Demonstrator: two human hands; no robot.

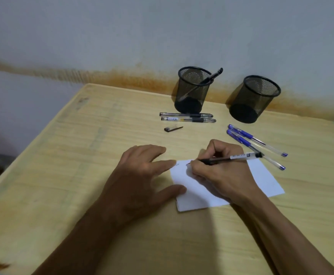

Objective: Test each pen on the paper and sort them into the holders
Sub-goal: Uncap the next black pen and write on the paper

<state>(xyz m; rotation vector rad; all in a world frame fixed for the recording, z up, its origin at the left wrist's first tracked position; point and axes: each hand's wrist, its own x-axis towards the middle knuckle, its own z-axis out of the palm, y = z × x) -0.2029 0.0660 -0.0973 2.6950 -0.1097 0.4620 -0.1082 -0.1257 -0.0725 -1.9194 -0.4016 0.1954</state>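
My right hand (219, 171) grips a black pen (235, 156) with its tip pressed on the white paper (265, 175). Flat on the paper's left edge lies my left hand (142, 175), fingers spread. A small ink mark shows near the paper's top left corner. Two black pens (188, 117) lie side by side in front of the left mesh holder (192, 90), which has one black pen (211, 77) leaning in it. The right mesh holder (251, 100) looks empty. Two blue pens (255, 144) lie right of the paper. A loose black cap (173, 129) rests on the table.
The wooden table (82, 175) stands against a pale wall with a rusty stain along its base. The table's left edge drops off to a dark floor area.
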